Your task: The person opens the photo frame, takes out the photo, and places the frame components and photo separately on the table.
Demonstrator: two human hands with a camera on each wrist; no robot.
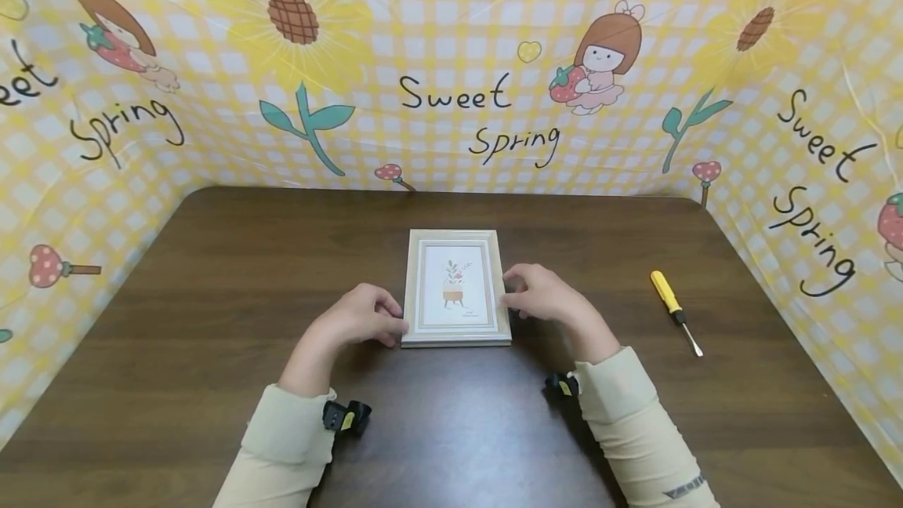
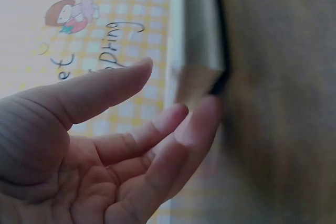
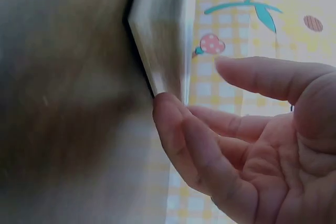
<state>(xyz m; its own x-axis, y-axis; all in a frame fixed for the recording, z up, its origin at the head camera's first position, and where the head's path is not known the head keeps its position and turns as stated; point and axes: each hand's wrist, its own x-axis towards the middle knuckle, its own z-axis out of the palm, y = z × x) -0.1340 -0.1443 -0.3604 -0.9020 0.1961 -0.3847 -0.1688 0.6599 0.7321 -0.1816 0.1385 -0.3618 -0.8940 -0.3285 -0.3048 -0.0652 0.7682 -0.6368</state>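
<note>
A picture frame with a pale wooden border lies face up on the table, its print showing a plant in a pot on legs. At its lower left edge is my left hand, fingertips against the side. The left wrist view has that hand's thumb held apart from the frame's side. My right hand touches the right edge with its fingertips. In the right wrist view, relaxed fingers meet the frame's side while the thumb stays off it.
A screwdriver with a yellow and black handle lies to the right on the dark wooden table. Yellow checked cloth printed with flowers and lettering walls the table at the back and both sides.
</note>
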